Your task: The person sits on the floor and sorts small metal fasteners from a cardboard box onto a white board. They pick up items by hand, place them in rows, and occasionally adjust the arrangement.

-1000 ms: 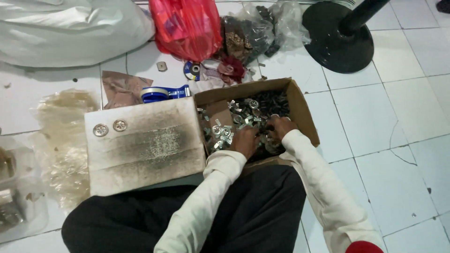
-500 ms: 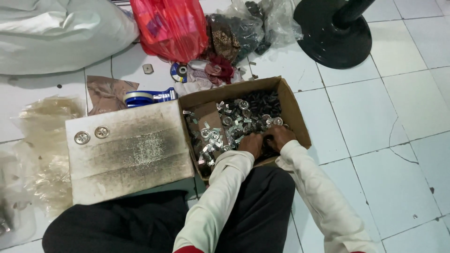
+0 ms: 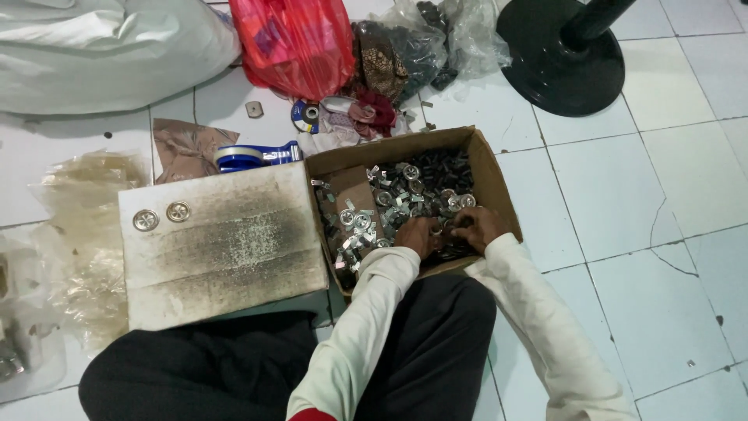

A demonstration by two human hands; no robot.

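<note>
An open cardboard box (image 3: pixel 499 183) sits on the tiled floor in front of my crossed legs. It holds several small silver and dark metal parts (image 3: pixel 393 199). Both hands are inside it at the near right corner. My left hand (image 3: pixel 418 234) and my right hand (image 3: pixel 477 226) meet fingertip to fingertip, curled around small metal parts in the pile. Exactly what lies between the fingers is hidden. To the left lies a stained white flat box (image 3: pixel 226 249) with two round metal discs (image 3: pixel 162 216) on its far left corner.
A blue tape dispenser (image 3: pixel 253 156) lies behind the white box. A red plastic bag (image 3: pixel 292 43), clear bags of dark parts (image 3: pixel 425 43) and a white sack (image 3: pixel 101 54) lie further back. A black round stand base (image 3: pixel 561 58) is far right. Crumpled clear plastic (image 3: pixel 74 234) lies left.
My hands stay in the box and have drawn a little closer together over the parts. The view has shifted slightly; nothing else has moved.
</note>
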